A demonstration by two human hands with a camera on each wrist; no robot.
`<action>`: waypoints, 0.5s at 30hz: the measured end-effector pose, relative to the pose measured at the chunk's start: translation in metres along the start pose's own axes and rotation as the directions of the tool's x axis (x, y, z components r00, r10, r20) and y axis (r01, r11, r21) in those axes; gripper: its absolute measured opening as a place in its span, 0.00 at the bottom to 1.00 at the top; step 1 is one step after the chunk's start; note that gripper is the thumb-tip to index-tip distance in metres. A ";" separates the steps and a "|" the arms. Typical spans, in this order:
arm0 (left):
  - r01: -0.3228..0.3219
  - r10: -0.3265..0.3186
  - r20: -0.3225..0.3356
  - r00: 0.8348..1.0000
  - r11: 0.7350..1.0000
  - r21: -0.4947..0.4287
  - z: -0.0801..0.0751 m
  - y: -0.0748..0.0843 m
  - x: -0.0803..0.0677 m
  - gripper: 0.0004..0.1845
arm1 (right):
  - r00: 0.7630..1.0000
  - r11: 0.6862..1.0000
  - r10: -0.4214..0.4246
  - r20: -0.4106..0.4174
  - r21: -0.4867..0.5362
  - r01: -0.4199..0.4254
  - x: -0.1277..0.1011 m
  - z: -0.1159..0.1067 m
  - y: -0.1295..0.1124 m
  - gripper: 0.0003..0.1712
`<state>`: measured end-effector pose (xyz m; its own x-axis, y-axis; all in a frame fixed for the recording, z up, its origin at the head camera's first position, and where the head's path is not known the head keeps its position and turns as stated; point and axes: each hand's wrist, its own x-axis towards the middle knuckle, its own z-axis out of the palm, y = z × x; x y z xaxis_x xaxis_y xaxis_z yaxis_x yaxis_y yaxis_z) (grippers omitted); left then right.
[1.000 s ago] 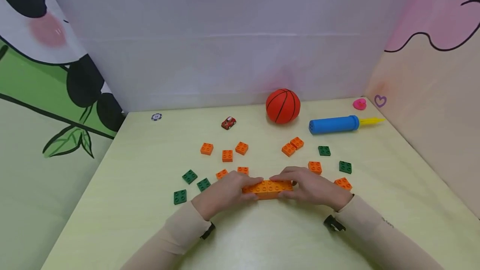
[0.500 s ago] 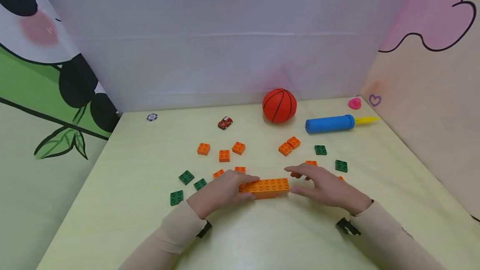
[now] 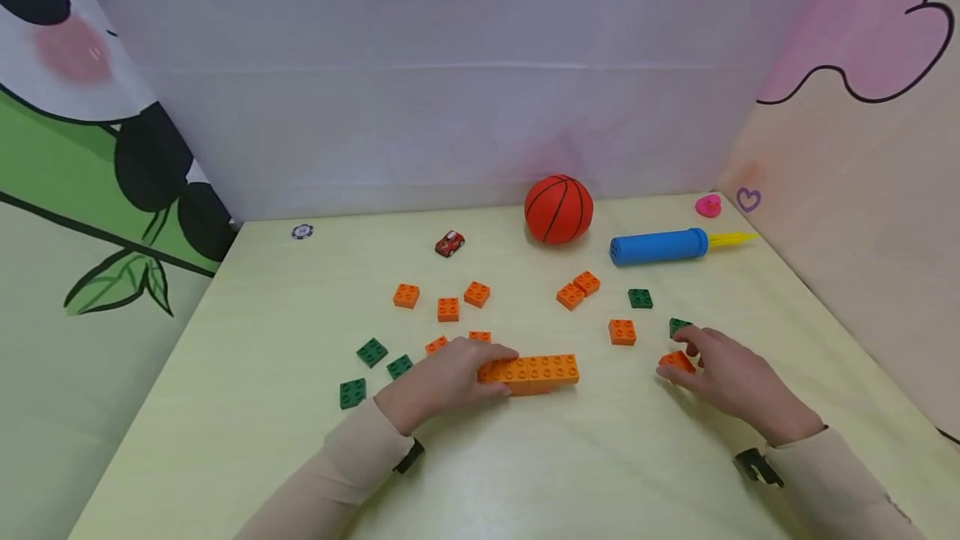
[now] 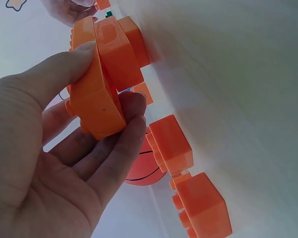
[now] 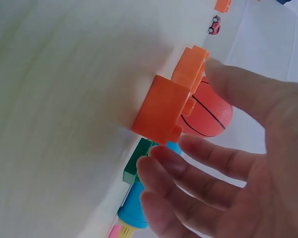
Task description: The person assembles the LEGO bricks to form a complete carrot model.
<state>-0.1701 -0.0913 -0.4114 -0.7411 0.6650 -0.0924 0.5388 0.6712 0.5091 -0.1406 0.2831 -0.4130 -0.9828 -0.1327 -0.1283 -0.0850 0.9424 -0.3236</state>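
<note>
Orange joined bricks (image 3: pixel 551 369) no longer had the right hand (image 3: pixel 733 382) at their right end as a second earlier; it had shifted toward the right edge of the desk (image 3: pixel 570 473), fingers spread around a lone brick (image 3: pixel 678 359), contact unclear. They lay between both hands, the left hand (image 3: pixel 448 377) pinching their left end.

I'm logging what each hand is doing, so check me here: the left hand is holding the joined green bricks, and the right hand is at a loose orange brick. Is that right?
Not quite: the joined bricks in the left hand are orange, not green, as the left wrist view shows. The right hand is indeed at a loose orange brick.
</note>
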 end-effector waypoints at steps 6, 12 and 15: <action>-0.001 0.001 0.007 1.000 1.000 -0.003 0.000 0.000 0.000 0.25 | 0.999 1.000 0.008 0.052 -0.013 -0.007 0.004 0.003 0.001 0.34; -0.013 0.013 -0.001 1.000 1.000 -0.001 0.000 -0.001 0.000 0.25 | 0.999 0.999 -0.035 0.034 0.015 0.035 0.004 0.004 0.003 0.27; -0.010 0.010 -0.001 1.000 1.000 -0.002 0.001 -0.002 0.000 0.25 | 0.996 0.992 -0.086 -0.004 0.091 0.086 0.003 0.005 0.001 0.27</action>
<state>-0.1705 -0.0925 -0.4128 -0.7363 0.6712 -0.0861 0.5455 0.6641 0.5113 -0.1432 0.2824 -0.4184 -0.9726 -0.2119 -0.0961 -0.1540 0.8957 -0.4171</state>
